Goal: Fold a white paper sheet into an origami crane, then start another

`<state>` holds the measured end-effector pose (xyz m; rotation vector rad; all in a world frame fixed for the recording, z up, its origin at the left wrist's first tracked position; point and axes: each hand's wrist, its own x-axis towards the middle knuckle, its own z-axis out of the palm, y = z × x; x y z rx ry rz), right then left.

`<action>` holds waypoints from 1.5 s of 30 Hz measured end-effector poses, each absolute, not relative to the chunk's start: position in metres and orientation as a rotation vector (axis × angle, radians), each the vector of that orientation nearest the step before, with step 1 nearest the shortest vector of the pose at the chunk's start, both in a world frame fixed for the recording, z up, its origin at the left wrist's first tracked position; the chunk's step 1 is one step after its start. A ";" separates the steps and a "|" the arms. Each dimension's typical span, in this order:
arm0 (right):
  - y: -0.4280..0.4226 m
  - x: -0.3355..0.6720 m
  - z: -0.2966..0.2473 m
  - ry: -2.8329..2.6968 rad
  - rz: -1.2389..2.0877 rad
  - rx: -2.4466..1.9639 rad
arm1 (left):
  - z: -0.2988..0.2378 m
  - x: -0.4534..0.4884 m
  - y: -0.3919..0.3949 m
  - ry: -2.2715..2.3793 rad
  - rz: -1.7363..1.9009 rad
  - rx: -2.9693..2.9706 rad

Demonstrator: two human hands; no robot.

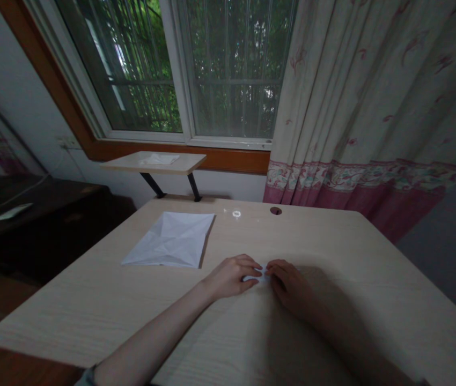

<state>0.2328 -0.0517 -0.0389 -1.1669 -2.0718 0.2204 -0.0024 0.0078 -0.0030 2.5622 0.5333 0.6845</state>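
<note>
Spreading across the foreground, a pale wood-grain table bears a creased, four-cornered white paper sheet, open and untouched. Nearer, the half-curled left hand pinches a small white paper-like piece at the tabletop; the right hand, fingers bent, touches its other end, grip unclear. The sheet seems already worked; the piece, mostly hidden, seems unfinished, what remains unclear.

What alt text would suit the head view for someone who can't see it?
A person's left hand and right hand hold a small white piece, apparently paper, at a desk. A larger, creased white sheet lies to the left, with a window and curtain beyond.
</note>
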 end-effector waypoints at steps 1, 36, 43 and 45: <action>-0.052 0.233 -0.038 -2.077 0.217 -1.163 | -0.003 -0.002 0.008 0.532 0.686 2.562; -0.047 0.232 -0.041 -2.102 0.127 -1.153 | -0.005 0.003 0.008 0.686 0.727 2.388; -0.047 0.232 -0.035 -2.153 0.002 -1.194 | -0.005 0.001 0.008 0.865 0.684 2.570; -0.047 0.233 -0.036 -2.163 -0.050 -1.213 | -0.004 0.000 0.007 0.971 0.657 2.609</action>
